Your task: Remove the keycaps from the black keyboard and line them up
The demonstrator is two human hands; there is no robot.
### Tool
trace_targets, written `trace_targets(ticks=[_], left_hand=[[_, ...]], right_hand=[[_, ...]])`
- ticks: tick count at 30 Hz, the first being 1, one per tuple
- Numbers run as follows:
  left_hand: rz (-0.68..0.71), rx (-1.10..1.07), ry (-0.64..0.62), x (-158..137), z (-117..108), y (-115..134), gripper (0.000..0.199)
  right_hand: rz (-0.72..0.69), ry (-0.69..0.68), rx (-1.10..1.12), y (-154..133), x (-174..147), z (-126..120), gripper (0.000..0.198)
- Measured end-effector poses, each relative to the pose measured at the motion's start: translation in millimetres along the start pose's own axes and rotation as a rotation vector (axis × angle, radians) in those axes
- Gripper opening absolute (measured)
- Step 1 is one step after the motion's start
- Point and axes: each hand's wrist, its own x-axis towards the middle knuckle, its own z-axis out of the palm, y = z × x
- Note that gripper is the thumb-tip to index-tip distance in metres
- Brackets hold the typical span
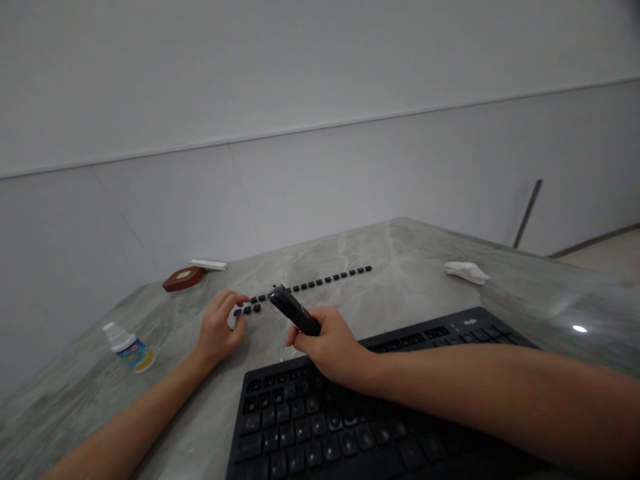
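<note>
My left hand (pixel 223 327) rests on the table with thumb and forefinger apart. Between and beside those fingertips lie small black keycaps (pixel 247 310) in a short row. A longer row of keycaps (pixel 319 283) stretches behind it toward the right. My right hand (pixel 333 343) is closed around a slim black tool (pixel 290 308), its far end pointing up and left above the rows; its exact kind is unclear. Below my right forearm lies a black keyboard (pixel 320 427), partly hidden by the arm. Some key positions along its top and upper left are without caps.
A white bottle with a blue and yellow label (pixel 131 350) stands at left. Farther back are a reddish-brown box (pixel 183 279) and a white flat item (pixel 209 265). A crumpled white tissue (pixel 467 271) lies right on the marbled grey table (pixel 400 247), which meets a wall behind.
</note>
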Motion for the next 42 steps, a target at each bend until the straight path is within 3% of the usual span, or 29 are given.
trace_targets(ticks=[4, 12, 17, 23, 32, 36, 42], left_hand=[[0.024, 0.056, -0.023, 1, 5, 3, 0.018], [-0.315, 0.171, -0.011, 0, 18, -16, 0.027], [-0.295, 0.202, -0.085, 0, 20, -18, 0.034], [-0.494, 0.130, -0.103, 2, 22, -18, 0.032], [-0.746, 0.019, -0.144, 10, 30, -57, 0.036], [-0.755, -0.050, -0.172, 11, 30, -60, 0.043], [-0.696, -0.135, -0.211, 14, 29, -51, 0.038]], right_hand=[[-0.026, -0.009, -0.041, -2, 0, 1, 0.020], [-0.071, -0.001, -0.041, -1, -1, 0, 0.019], [-0.081, 0.015, -0.061, 2, -1, 0, 0.017], [-0.132, -0.002, -0.089, 2, -5, 1, 0.016], [-0.139, -0.024, -0.126, 3, -4, 3, 0.018], [-0.127, -0.018, -0.124, 3, -2, 4, 0.019], [-0.165, -0.025, -0.130, 4, -2, 3, 0.018]])
